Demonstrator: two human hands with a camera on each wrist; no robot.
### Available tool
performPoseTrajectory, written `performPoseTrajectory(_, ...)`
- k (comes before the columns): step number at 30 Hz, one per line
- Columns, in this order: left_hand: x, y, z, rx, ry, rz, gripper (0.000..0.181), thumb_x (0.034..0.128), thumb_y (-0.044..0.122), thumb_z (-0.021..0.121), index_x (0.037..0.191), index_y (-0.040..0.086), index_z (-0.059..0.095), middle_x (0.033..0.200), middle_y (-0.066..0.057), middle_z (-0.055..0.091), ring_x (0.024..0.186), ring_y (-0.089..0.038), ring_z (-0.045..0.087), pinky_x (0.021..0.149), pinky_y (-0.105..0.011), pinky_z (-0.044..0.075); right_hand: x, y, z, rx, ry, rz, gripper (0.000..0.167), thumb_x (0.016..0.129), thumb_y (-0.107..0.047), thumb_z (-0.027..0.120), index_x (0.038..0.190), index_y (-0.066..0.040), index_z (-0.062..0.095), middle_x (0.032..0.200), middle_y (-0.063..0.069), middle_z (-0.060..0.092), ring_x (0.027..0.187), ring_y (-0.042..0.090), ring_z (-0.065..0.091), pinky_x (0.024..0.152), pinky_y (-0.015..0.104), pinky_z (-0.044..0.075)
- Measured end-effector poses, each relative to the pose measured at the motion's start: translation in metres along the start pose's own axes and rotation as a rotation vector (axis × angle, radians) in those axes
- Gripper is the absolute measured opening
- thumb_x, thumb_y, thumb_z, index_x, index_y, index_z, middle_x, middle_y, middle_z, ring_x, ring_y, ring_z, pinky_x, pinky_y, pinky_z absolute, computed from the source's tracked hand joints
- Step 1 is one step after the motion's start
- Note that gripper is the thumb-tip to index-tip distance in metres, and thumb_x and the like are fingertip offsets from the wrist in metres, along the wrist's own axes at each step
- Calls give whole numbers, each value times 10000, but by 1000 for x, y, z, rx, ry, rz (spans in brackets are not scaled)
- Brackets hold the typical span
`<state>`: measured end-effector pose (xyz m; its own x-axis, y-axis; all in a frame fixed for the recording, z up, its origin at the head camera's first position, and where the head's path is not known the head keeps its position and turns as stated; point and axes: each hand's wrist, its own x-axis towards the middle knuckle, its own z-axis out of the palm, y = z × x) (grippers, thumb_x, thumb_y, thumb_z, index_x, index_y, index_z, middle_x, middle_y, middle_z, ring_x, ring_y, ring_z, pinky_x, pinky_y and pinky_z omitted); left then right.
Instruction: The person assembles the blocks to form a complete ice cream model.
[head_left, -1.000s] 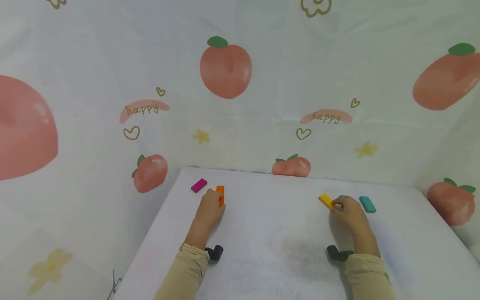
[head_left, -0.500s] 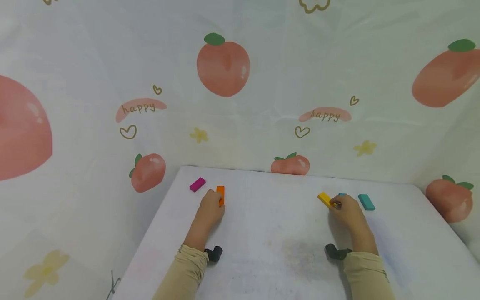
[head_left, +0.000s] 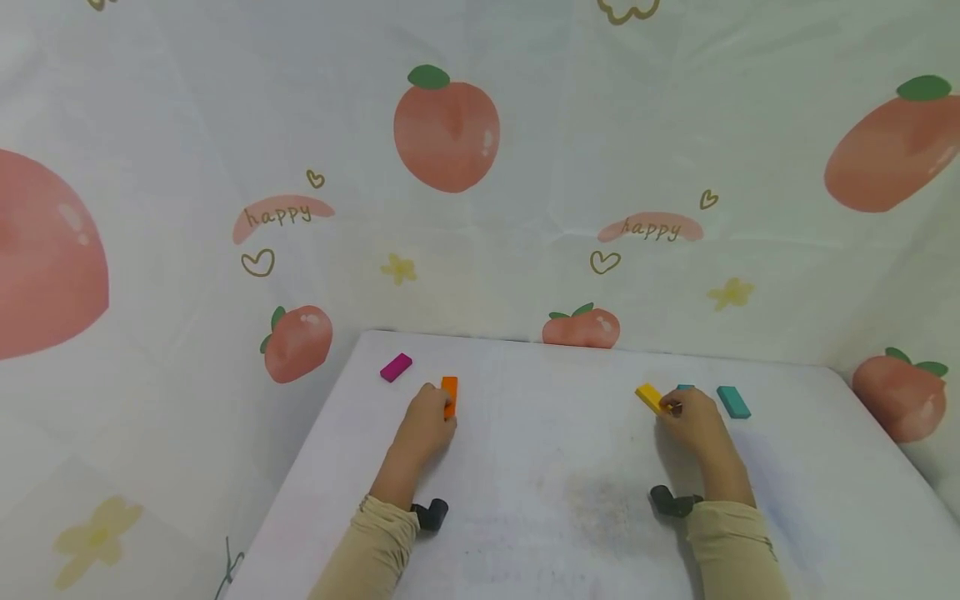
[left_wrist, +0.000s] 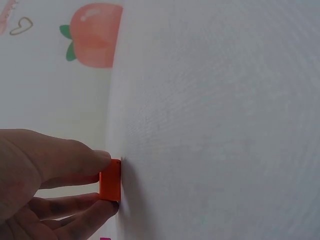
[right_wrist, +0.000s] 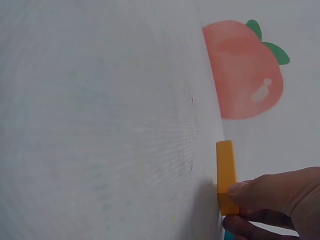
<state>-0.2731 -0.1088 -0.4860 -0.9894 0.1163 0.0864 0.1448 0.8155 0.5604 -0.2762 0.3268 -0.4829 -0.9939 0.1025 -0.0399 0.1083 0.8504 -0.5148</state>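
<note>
An orange block (head_left: 450, 397) stands lengthwise away from me on the left of the table, its near end pinched by my left hand (head_left: 425, 425). Thumb and fingers press its two sides in the left wrist view, where the orange block (left_wrist: 110, 180) touches the white surface. On the right, my right hand (head_left: 693, 423) pinches the near end of a slanted yellow block (head_left: 648, 397); the right wrist view shows the thumb on the yellow block (right_wrist: 226, 167). Just behind the right hand, a blue block (head_left: 685, 387) is mostly hidden.
A magenta block (head_left: 396, 367) lies left of the orange one. To the right of my right hand rests a teal block (head_left: 733, 402). The white table (head_left: 525, 467) ends at a cloth backdrop (head_left: 525, 208) with printed peaches. Black devices sit at both wrists.
My left hand has shifted slightly to the right with the orange block, widening its distance from the magenta one. The right hand keeps its hold on the yellow block; the head view has shifted slightly.
</note>
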Motion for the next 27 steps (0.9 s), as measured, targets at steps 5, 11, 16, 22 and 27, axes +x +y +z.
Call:
performPoseTrajectory(5,-2,2,3,4,-1,16,267,936,27,751,1174,-91,724,1066,-165,630,955,-259,610,959,-454,596,1,-3,0,9,-18,4,274,968,-23,683,1201,123,696,1212,333,659,1111,463,637,1030,627,538)
performPoseTrajectory(11,-5,5,6,17,-17,32,255,932,18,746,1163,-90,727,1061,-162,635,922,-243,607,928,-441,598,3,-5,2,8,-50,5,291,974,-30,688,1223,121,692,1229,328,667,1125,457,643,1045,625,532)
performPoseTrajectory(16,-7,10,12,45,-30,66,234,925,26,758,1130,-84,733,1020,-148,630,872,-223,594,873,-412,599,4,-8,4,22,-58,-12,280,968,-24,697,1208,119,703,1214,323,678,1115,449,649,1045,626,531)
performPoseTrajectory(22,-13,24,19,63,-63,99,215,927,35,775,1109,-75,738,1000,-141,625,867,-215,602,852,-395,610,4,-14,9,23,-66,-31,267,966,-28,713,1199,101,714,1206,307,682,1107,432,643,1057,622,527)
performPoseTrajectory(27,-20,38,25,90,-86,136,150,922,37,784,1029,-57,738,939,-116,603,822,-202,589,825,-374,612,2,-20,12,32,-73,-43,266,957,-26,727,1195,94,721,1204,296,686,1110,433,652,1056,621,534)
